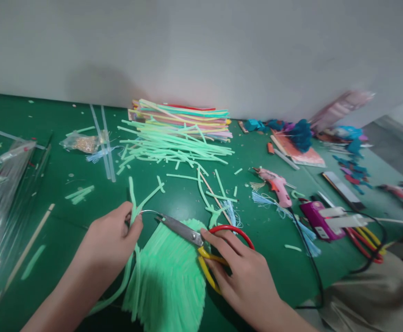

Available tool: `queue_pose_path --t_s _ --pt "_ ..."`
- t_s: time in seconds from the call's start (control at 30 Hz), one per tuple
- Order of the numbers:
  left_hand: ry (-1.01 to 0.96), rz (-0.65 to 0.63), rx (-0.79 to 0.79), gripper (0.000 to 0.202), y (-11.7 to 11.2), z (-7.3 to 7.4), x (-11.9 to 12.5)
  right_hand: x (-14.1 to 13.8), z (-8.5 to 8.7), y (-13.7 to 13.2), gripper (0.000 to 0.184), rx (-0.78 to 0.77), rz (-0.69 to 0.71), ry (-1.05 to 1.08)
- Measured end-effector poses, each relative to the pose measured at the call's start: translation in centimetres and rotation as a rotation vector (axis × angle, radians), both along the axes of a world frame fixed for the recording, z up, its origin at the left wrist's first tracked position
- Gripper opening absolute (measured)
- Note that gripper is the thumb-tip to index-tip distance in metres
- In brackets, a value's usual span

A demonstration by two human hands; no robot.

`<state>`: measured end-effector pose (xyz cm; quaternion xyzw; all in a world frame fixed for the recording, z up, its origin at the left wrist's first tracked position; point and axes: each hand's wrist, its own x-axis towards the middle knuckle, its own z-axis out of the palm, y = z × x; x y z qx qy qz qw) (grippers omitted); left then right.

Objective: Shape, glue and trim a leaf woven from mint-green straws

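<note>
My left hand (116, 235) pinches green pipe cleaners (134, 203) whose fuzzy ends stick up and trail down below the fingers. A thin bare wire (149, 211) runs from this bundle to the tip of the scissors (183, 230). The scissors have red and yellow handles, and my right hand (241, 267) grips them with fingers through the loops. Their blades look closed or nearly so at the wire. Beneath the scissors lies a leaf-shaped green fuzzy piece (168, 281), flat on the green table (273, 290).
Loose green pipe cleaners (177, 145) lie piled before a multicoloured stack (187, 117) by the wall. To the right are a pink glue gun (275, 184), a purple power strip (320, 221) and blue tassels (305, 230). Clear plastic wrap (8, 198) lies left. Someone's knee (370, 295) shows at lower right.
</note>
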<state>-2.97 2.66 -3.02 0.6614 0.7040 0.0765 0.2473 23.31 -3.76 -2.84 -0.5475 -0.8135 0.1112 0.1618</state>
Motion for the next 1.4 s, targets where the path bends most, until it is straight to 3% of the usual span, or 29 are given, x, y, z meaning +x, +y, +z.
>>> queue_pose_path --t_s 0.17,0.53,0.87,1.03,1.4 --pt "0.006 -0.005 -0.003 0.026 0.0 -0.1 0.1 0.0 0.1 0.3 0.041 -0.044 0.012 -0.009" --pt "-0.012 0.004 0.007 0.029 -0.2 -0.2 0.0 0.1 -0.2 0.2 0.039 0.022 0.032 0.036" --pt "-0.032 0.008 0.018 0.032 -0.2 -0.4 -0.1 0.5 -0.2 0.6 0.039 0.105 0.068 0.008" --pt "-0.037 0.002 0.011 0.033 -0.2 -0.3 -0.1 0.4 0.3 0.8 0.033 0.218 0.062 0.003" --pt "-0.063 0.002 -0.023 0.030 -0.1 0.1 -0.1 1.6 0.2 2.1 0.037 0.315 0.230 -0.040"
